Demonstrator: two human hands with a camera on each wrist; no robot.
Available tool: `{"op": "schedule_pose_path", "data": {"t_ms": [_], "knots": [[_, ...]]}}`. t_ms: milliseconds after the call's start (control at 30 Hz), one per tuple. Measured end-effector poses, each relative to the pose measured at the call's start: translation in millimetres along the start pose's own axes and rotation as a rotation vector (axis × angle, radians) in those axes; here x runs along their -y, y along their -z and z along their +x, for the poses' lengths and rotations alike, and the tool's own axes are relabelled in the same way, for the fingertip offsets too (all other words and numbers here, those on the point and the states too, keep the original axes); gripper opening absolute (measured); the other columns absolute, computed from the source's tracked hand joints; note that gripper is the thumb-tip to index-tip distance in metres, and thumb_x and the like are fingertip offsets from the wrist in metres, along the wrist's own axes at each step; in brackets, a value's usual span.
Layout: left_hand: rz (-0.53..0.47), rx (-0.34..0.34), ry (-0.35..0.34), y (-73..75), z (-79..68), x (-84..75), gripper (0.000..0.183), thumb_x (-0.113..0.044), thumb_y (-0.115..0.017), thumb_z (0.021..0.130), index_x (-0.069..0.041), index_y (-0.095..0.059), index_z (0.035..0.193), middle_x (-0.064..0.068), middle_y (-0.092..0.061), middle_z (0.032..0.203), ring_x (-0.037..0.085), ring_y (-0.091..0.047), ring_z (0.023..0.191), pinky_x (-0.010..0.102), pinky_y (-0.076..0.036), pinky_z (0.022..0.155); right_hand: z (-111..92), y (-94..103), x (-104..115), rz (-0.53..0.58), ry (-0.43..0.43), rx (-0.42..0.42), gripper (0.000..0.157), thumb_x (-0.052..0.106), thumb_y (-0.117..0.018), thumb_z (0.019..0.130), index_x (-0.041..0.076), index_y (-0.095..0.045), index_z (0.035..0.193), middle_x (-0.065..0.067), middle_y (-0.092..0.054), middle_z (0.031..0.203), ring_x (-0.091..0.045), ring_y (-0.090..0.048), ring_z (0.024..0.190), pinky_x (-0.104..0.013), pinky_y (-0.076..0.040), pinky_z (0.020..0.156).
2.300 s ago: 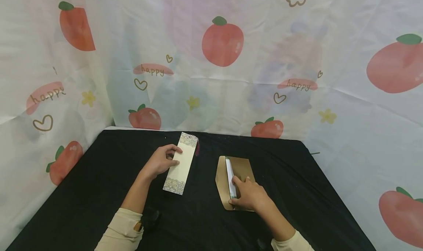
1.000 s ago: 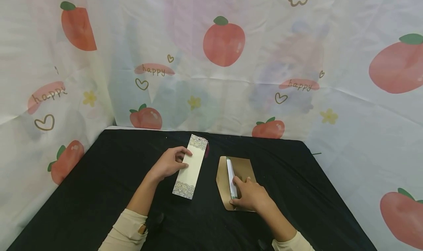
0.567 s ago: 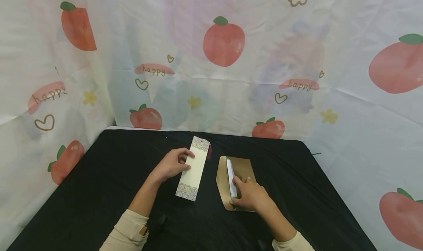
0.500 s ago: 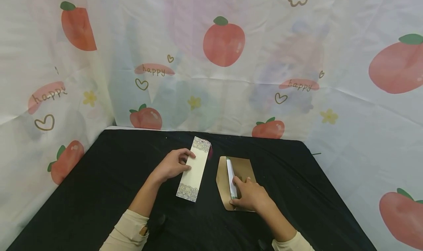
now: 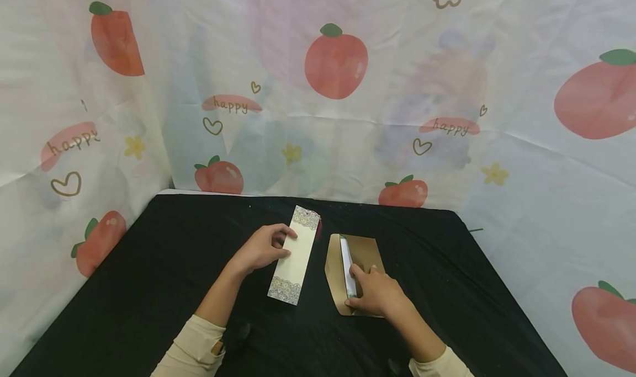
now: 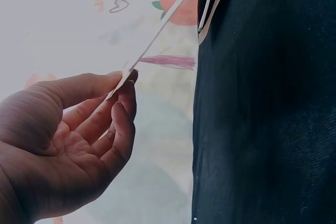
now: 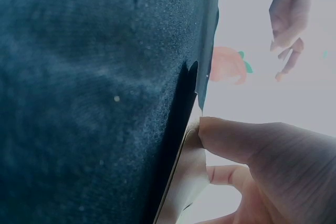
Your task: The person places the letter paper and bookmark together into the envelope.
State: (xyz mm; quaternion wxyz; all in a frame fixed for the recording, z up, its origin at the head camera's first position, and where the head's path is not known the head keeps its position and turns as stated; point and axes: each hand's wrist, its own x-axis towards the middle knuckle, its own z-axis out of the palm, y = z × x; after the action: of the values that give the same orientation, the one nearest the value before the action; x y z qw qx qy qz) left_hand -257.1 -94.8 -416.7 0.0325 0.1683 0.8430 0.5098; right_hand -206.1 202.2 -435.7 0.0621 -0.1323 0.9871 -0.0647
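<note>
My left hand (image 5: 263, 249) pinches a cream bookmark (image 5: 297, 255) by its left long edge, thumb and fingers on either side. Lace-like patterned bands cross both ends of the bookmark, and a dark pink tassel (image 6: 168, 62) hangs from its top. The left wrist view shows the bookmark edge-on, raised off the black cloth. On the right lies a brown paper envelope (image 5: 332, 272) with its flap unfolded to the left. A white slip (image 5: 346, 258) shows along its mouth. My right hand (image 5: 377, 291) grips the envelope at that mouth, hiding its lower right part.
A black cloth (image 5: 174, 266) covers the table under both hands. Behind and at both sides hangs a white curtain (image 5: 278, 51) printed with red fruit and the word "happy". A thin green strip (image 5: 475, 230) sticks out past the table's right edge.
My left hand has carried the bookmark rightward, closer to the envelope, slowing over the last half second. My right hand and the envelope have stayed in place.
</note>
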Motion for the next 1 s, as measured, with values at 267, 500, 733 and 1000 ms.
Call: {"op": "schedule_pose_path", "data": {"t_ms": [267,500,733,1000], "knots": [[0.000,0.040,-0.022,-4.9,1.1,2.3,0.032,0.011,-0.075,0.086,-0.004,-0.071,0.113,0.006,-0.071,0.097,0.019,-0.061,0.076,0.034,-0.053,0.070,0,0.8,1,-0.001,-0.002,0.002,0.066,0.045,-0.090,0.077,0.016,-0.059,0.128,-0.032,-0.061,0.119,-0.050,-0.065,0.097,-0.063,-0.052,0.073],[0.007,0.049,-0.028,-11.1,0.6,1.6,0.031,0.013,-0.075,0.086,-0.004,-0.071,0.112,0.007,-0.070,0.096,0.018,-0.062,0.076,0.035,-0.055,0.070,1,0.6,1,-0.002,0.008,-0.003,0.064,0.044,-0.090,0.077,0.016,-0.058,0.126,-0.030,-0.061,0.115,-0.049,-0.065,0.095,-0.063,-0.052,0.072],[0.006,0.075,-0.046,-16.4,0.2,2.8,0.031,0.014,-0.075,0.086,-0.003,-0.071,0.112,0.007,-0.069,0.093,0.018,-0.063,0.076,0.035,-0.055,0.070,2,-1.6,-1,-0.005,0.007,0.000,0.066,0.044,-0.090,0.077,0.016,-0.058,0.128,-0.031,-0.061,0.118,-0.050,-0.065,0.097,-0.065,-0.052,0.074],[0.042,0.085,-0.052,-27.5,3.0,5.9,0.033,0.014,-0.077,0.083,-0.005,-0.072,0.110,0.004,-0.068,0.090,0.017,-0.062,0.074,0.033,-0.055,0.069,1,-0.7,0,-0.007,0.017,-0.009,0.064,0.044,-0.090,0.078,0.016,-0.058,0.126,-0.031,-0.061,0.117,-0.051,-0.065,0.097,-0.064,-0.052,0.074]]}}
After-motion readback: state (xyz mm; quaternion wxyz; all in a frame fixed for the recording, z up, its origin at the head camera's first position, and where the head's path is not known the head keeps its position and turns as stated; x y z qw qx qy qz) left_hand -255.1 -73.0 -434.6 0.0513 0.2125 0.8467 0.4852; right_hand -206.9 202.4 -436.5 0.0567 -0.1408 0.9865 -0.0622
